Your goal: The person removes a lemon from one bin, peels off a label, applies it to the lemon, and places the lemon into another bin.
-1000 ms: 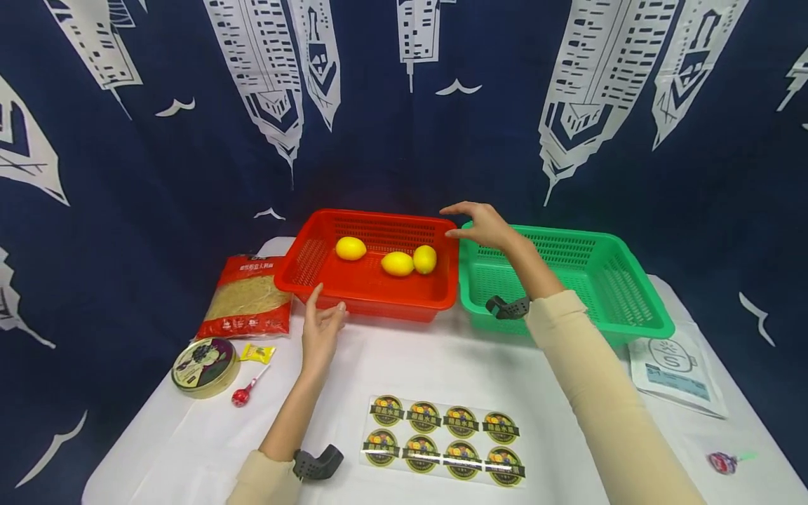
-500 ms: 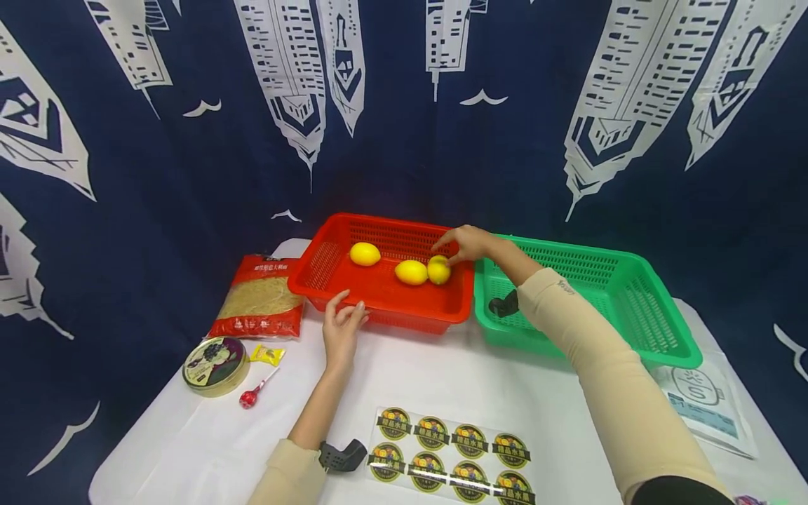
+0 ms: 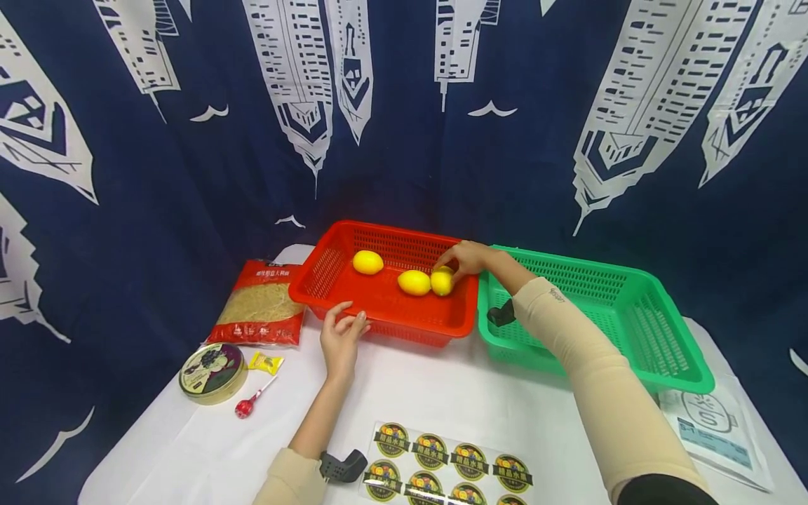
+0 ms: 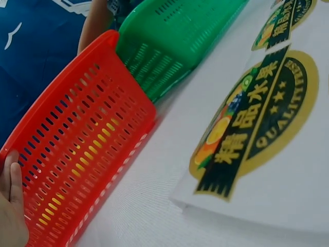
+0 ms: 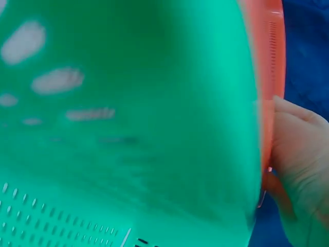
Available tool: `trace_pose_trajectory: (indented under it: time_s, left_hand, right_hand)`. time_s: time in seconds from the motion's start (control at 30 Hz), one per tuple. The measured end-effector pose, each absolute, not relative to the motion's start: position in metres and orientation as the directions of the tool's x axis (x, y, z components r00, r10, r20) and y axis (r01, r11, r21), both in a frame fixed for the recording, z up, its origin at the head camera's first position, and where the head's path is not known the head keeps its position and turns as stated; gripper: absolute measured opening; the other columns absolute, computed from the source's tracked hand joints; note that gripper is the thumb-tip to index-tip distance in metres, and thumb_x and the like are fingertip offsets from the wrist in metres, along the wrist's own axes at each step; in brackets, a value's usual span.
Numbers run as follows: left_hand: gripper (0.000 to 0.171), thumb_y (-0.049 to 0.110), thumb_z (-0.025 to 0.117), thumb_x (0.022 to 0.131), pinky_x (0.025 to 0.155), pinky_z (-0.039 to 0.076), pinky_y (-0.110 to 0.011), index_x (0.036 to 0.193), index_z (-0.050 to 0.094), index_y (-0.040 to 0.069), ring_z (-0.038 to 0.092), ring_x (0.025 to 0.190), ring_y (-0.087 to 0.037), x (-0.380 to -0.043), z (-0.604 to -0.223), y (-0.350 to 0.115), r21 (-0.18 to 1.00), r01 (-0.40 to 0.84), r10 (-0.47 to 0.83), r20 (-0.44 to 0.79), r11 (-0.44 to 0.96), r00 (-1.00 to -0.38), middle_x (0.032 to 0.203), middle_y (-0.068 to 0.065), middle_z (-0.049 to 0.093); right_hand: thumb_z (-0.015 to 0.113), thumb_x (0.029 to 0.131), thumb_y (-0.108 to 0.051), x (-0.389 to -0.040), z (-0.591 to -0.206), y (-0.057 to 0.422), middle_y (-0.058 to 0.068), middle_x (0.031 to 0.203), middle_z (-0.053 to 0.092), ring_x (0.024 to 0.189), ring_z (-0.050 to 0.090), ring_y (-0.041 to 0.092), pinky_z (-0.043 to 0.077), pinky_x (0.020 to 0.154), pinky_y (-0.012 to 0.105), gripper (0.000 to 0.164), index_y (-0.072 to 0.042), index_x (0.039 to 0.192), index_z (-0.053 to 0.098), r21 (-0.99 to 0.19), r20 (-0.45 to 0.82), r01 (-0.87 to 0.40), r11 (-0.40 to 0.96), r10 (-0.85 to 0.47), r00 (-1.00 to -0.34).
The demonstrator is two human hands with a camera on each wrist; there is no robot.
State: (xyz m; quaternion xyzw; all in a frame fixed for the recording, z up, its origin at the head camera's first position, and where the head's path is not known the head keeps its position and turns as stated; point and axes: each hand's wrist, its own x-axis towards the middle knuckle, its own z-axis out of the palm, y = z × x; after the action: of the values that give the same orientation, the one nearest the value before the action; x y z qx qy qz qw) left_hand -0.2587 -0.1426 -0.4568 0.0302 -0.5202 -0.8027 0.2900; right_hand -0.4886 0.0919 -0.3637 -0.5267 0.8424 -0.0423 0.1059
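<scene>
My right hand (image 3: 467,259) reaches over the right wall of the red basket (image 3: 379,324), its fingers curled about the rightmost lemon (image 3: 442,282). A second lemon (image 3: 414,283) sits against that one, and a third lemon (image 3: 368,262) lies farther left in the basket. In the right wrist view, the basket walls hide the fingertips and the lemon. My left hand (image 3: 341,344) is at the front of the red basket. The left wrist view shows its fairly straight fingers (image 4: 14,180) touching the outside, close to the rim.
Right of the red basket stands a green basket (image 3: 656,330). A red pasta bag (image 3: 260,301), round tin (image 3: 211,372), yellow candy (image 3: 266,362) and lollipop (image 3: 244,407) lie left. A sticker sheet (image 3: 448,449) lies in front; a white pouch (image 3: 719,431) lies right.
My right hand has moved left and down from above the basket edge onto the rightmost lemon. The left hand keeps near the front rim. The head view has shifted slightly.
</scene>
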Motion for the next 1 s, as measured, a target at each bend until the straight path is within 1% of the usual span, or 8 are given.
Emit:
trace_pose_trajectory:
  time_s: [0.17, 0.3, 0.47, 0.53, 0.63, 0.73, 0.8, 1.0]
  left_hand:
    - [0.039, 0.001, 0.067, 0.082, 0.073, 0.055, -0.034, 0.116, 0.049, -0.006, 0.065, 0.068, -0.018, -0.257, -0.458, -0.144, 0.847, 0.433, -0.491, 0.248, -0.309, -0.835, 0.072, -0.007, 0.061]
    - [0.04, -0.001, 0.066, 0.082, 0.074, 0.054, -0.034, 0.118, 0.048, -0.007, 0.065, 0.069, -0.019, -0.256, -0.457, -0.145, 0.848, 0.417, -0.484, 0.229, -0.327, -0.845, 0.072, -0.007, 0.062]
    - [0.039, -0.004, 0.064, 0.083, 0.075, 0.054, -0.035, 0.118, 0.047, -0.009, 0.065, 0.071, -0.024, -0.252, -0.448, -0.145, 0.853, 0.4, -0.473, 0.215, -0.336, -0.854, 0.075, -0.014, 0.061]
    - [0.039, -0.005, 0.063, 0.083, 0.075, 0.054, -0.036, 0.119, 0.047, -0.009, 0.065, 0.072, -0.026, -0.249, -0.444, -0.144, 0.855, 0.399, -0.468, 0.219, -0.33, -0.856, 0.076, -0.017, 0.06]
    - [0.04, -0.004, 0.063, 0.084, 0.076, 0.054, -0.036, 0.119, 0.046, -0.009, 0.065, 0.073, -0.027, -0.246, -0.441, -0.143, 0.859, 0.398, -0.464, 0.224, -0.322, -0.857, 0.078, -0.019, 0.06]
    - [0.039, -0.004, 0.063, 0.084, 0.076, 0.054, -0.036, 0.119, 0.047, -0.009, 0.065, 0.073, -0.028, -0.246, -0.441, -0.143, 0.859, 0.4, -0.464, 0.226, -0.32, -0.857, 0.077, -0.019, 0.06]
    - [0.039, -0.003, 0.063, 0.084, 0.076, 0.054, -0.036, 0.119, 0.047, -0.008, 0.066, 0.074, -0.028, -0.246, -0.441, -0.143, 0.861, 0.398, -0.463, 0.225, -0.318, -0.857, 0.077, -0.018, 0.06]
    - [0.039, -0.003, 0.064, 0.083, 0.077, 0.053, -0.037, 0.118, 0.048, -0.008, 0.065, 0.074, -0.03, -0.247, -0.442, -0.143, 0.862, 0.4, -0.466, 0.229, -0.312, -0.855, 0.076, -0.017, 0.06]
  right_hand:
    - [0.074, 0.079, -0.02, -0.49, -0.367, 0.088, 0.01, 0.123, 0.058, 0.107, 0.055, 0.025, 0.045, 0.091, 0.04, 0.044, -0.009, 0.12, 0.063, -0.208, -0.153, -0.877, 0.433, -0.9, -0.408]
    - [0.075, 0.078, -0.021, -0.49, -0.37, 0.085, 0.009, 0.123, 0.058, 0.11, 0.053, 0.024, 0.045, 0.092, 0.039, 0.045, -0.01, 0.12, 0.063, -0.236, -0.182, -0.858, 0.457, -0.888, -0.422]
    - [0.075, 0.077, -0.02, -0.491, -0.371, 0.083, 0.009, 0.124, 0.058, 0.114, 0.051, 0.024, 0.044, 0.094, 0.039, 0.045, -0.013, 0.12, 0.064, -0.234, -0.207, -0.839, 0.491, -0.869, -0.45]
    - [0.076, 0.077, -0.02, -0.491, -0.37, 0.083, 0.008, 0.124, 0.058, 0.113, 0.052, 0.024, 0.044, 0.093, 0.038, 0.045, -0.015, 0.12, 0.064, -0.236, -0.209, -0.83, 0.506, -0.86, -0.465]
    - [0.077, 0.076, -0.021, -0.491, -0.37, 0.083, 0.005, 0.122, 0.06, 0.106, 0.053, 0.02, 0.044, 0.09, 0.035, 0.046, -0.016, 0.12, 0.064, -0.244, -0.224, -0.819, 0.52, -0.852, -0.474]
    - [0.077, 0.076, -0.022, -0.49, -0.37, 0.082, 0.005, 0.121, 0.06, 0.098, 0.052, 0.018, 0.044, 0.086, 0.033, 0.048, -0.015, 0.121, 0.063, -0.245, -0.247, -0.821, 0.516, -0.852, -0.462]
    - [0.077, 0.076, -0.022, -0.489, -0.369, 0.081, 0.006, 0.121, 0.06, 0.096, 0.051, 0.018, 0.043, 0.084, 0.033, 0.05, -0.014, 0.122, 0.062, -0.243, -0.265, -0.821, 0.516, -0.85, -0.455]
    - [0.078, 0.074, -0.02, -0.487, -0.367, 0.079, 0.008, 0.124, 0.058, 0.101, 0.051, 0.021, 0.042, 0.09, 0.035, 0.053, -0.014, 0.124, 0.06, -0.231, -0.293, -0.818, 0.527, -0.839, -0.458]
